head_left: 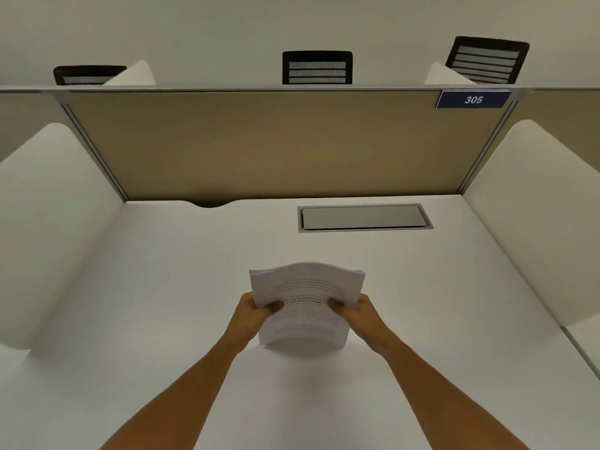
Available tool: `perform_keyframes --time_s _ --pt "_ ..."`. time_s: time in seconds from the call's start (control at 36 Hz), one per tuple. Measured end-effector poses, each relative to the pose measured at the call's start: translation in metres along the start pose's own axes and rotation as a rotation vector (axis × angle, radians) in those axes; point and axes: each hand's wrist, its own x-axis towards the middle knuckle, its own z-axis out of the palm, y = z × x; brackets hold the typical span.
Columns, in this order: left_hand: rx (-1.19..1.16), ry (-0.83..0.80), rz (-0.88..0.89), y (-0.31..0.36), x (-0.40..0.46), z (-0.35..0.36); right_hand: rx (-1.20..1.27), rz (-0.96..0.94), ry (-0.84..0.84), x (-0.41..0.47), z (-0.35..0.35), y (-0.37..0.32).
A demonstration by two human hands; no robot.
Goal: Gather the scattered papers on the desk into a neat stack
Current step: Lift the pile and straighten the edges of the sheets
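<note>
A stack of white printed papers stands nearly upright in the middle of the white desk, its lower edge resting on the desktop and its top edge bowed. My left hand grips the stack's left side with the thumb on the front sheet. My right hand grips the right side the same way. The sheets' edges look roughly lined up, with slight offsets at the top corners. No loose sheets show elsewhere on the desk.
A grey cable hatch is set into the desktop behind the papers. White side dividers and a tan back panel with a blue "305" sign enclose the desk. Black chair backs rise beyond the panel.
</note>
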Motion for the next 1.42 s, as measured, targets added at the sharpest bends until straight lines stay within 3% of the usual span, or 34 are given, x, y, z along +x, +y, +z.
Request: perform_keyframes --time_s 0.36,0.61,1.42 --pt "-0.020 -0.038 -0.005 -0.013 -0.009 0.011 0.002 -0.035 -0.006 -0.003 0.000 0.016" --pt "-0.057 0.103 -0.016 -0.013 -0.007 0.017 0.024 -0.036 0.061 0.001 -0.001 0.018" --pt "-0.043 0.150 -0.061 -0.041 -0.010 0.032 0.062 0.023 0.148 -0.009 0.004 0.050"
